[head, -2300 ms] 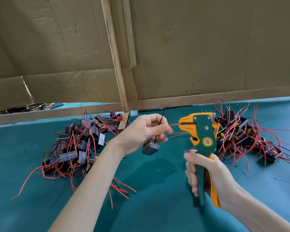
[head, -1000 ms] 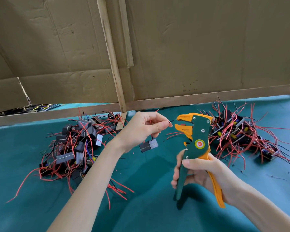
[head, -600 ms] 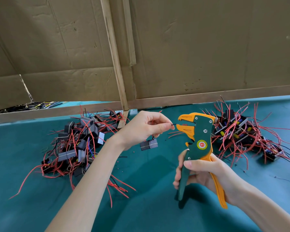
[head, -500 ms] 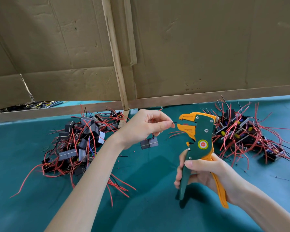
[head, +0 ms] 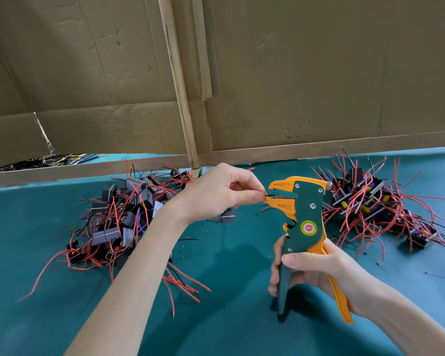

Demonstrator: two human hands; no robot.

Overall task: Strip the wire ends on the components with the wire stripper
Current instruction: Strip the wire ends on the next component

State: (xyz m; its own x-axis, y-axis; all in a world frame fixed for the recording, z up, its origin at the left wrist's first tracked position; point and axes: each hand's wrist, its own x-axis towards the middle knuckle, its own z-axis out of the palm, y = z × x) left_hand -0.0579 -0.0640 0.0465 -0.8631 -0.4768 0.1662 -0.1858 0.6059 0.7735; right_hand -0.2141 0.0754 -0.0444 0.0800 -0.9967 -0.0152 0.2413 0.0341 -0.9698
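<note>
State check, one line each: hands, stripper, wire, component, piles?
left hand: pinches black wire near its end
black wire: tip between jaws of wire stripper
wire stripper: upright, handles spread
right hand: grips both handles
component: hangs below left hand
left pile: tangled heap on table
right pile: tangled heap on table

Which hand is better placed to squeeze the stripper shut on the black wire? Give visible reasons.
The right hand: its fingers wrap both handles of the wire stripper. The left hand is busy pinching the black wire at the tool's mouth.
</note>
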